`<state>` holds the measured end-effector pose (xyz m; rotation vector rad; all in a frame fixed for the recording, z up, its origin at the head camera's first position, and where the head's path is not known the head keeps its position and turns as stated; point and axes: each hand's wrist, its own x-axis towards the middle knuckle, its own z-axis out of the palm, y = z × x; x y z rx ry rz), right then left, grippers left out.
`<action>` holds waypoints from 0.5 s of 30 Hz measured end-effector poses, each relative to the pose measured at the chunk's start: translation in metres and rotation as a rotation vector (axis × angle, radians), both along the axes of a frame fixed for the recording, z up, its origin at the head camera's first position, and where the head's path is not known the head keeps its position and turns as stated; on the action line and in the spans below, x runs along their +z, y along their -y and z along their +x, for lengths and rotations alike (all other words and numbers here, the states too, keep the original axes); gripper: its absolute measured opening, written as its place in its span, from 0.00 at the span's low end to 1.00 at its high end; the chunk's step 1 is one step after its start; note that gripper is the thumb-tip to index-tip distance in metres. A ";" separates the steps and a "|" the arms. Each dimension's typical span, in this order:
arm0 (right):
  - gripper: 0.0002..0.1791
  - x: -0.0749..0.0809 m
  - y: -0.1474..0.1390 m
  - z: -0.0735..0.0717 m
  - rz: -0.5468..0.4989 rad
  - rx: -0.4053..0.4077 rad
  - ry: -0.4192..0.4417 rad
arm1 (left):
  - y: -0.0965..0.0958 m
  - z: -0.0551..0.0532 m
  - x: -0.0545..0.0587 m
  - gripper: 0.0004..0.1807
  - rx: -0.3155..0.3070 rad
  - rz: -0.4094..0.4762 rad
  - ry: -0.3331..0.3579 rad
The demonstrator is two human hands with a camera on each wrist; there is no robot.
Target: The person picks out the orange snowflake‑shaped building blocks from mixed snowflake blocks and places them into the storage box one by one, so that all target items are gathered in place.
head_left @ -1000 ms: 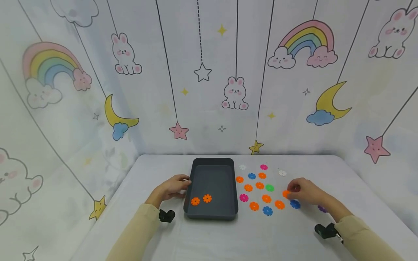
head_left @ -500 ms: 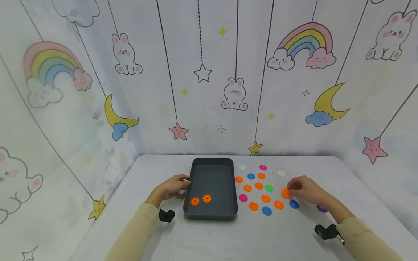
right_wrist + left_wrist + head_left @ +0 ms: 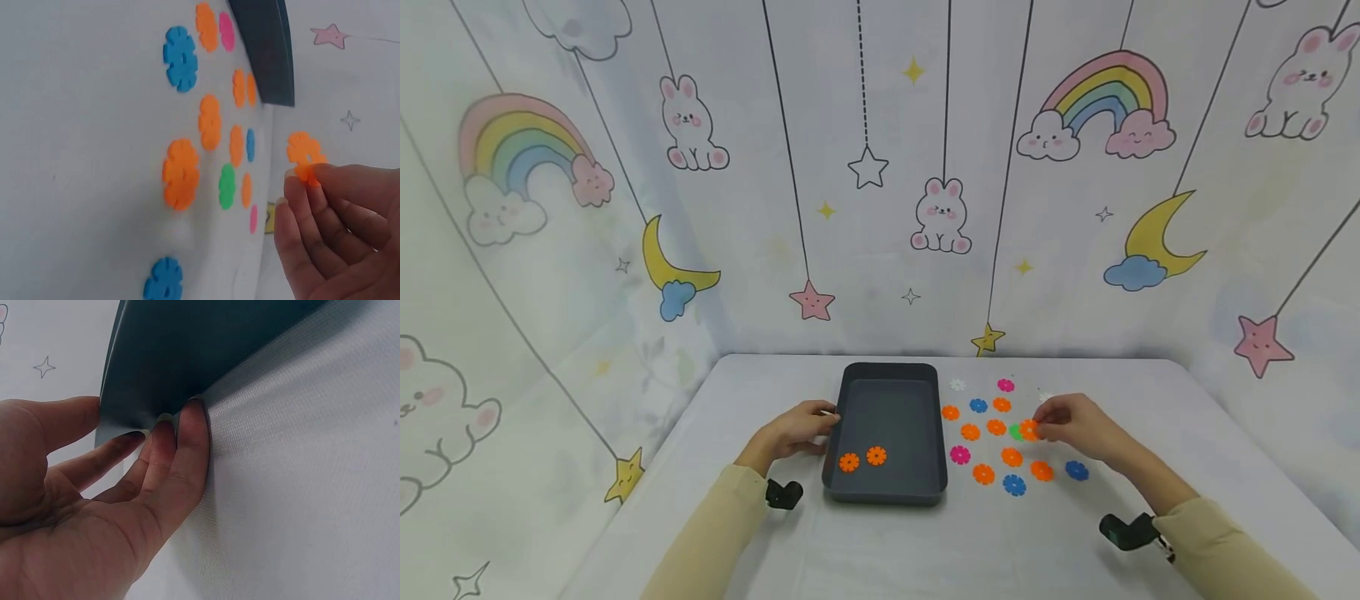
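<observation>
In the head view a dark grey tray (image 3: 892, 500) lies on the white table, with two orange flower-shaped discs (image 3: 862, 459) inside near its front left. My left hand (image 3: 801, 429) holds the tray's left side; the left wrist view shows the thumb at the rim (image 3: 107, 375) and fingertips against the outer wall. To the right, my right hand (image 3: 1078, 427) pinches another orange flower-shaped disc (image 3: 304, 150) between thumb and fingertips. That disc is raised above the table, partly in front of a green disc (image 3: 1016, 432) in the head view.
Right of the tray lie several loose discs: orange (image 3: 983, 474), blue (image 3: 1014, 485), pink (image 3: 960, 455) and white (image 3: 957, 384). One blue disc (image 3: 1077, 471) lies below my right hand. Behind the table hangs a white cloth (image 3: 895, 267) printed with rabbits, stars and rainbows.
My right hand has lifted the orange disc off the table and moved it leftward and away from me. A purple disc seen earlier is hidden by the right forearm. The left hand stays put.
</observation>
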<state>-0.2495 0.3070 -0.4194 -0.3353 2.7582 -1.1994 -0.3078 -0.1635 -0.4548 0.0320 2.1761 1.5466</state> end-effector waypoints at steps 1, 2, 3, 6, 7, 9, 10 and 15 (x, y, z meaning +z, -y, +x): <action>0.12 0.002 0.005 0.001 -0.005 -0.004 0.001 | 0.000 0.000 0.000 0.25 0.000 0.001 -0.001; 0.12 0.004 0.009 0.001 -0.014 0.001 0.002 | 0.000 0.000 0.000 0.25 0.000 0.002 -0.001; 0.11 0.005 0.014 0.002 -0.024 0.002 0.002 | 0.000 0.000 0.000 0.25 -0.001 0.003 -0.001; 0.12 0.009 0.027 0.003 -0.053 0.017 0.003 | 0.000 0.000 0.001 0.25 0.001 0.004 0.002; 0.12 0.010 0.032 0.003 -0.062 0.016 0.007 | 0.000 0.000 0.001 0.25 0.001 0.004 0.003; 0.12 0.011 0.040 0.002 -0.082 0.026 0.009 | 0.000 0.001 0.002 0.25 0.001 0.002 0.002; 0.12 0.012 0.045 0.001 -0.091 0.031 0.010 | 0.000 0.001 0.002 0.25 0.001 0.002 0.001; 0.11 0.014 0.069 -0.003 -0.145 0.065 0.014 | 0.000 0.001 0.001 0.25 0.006 0.004 0.000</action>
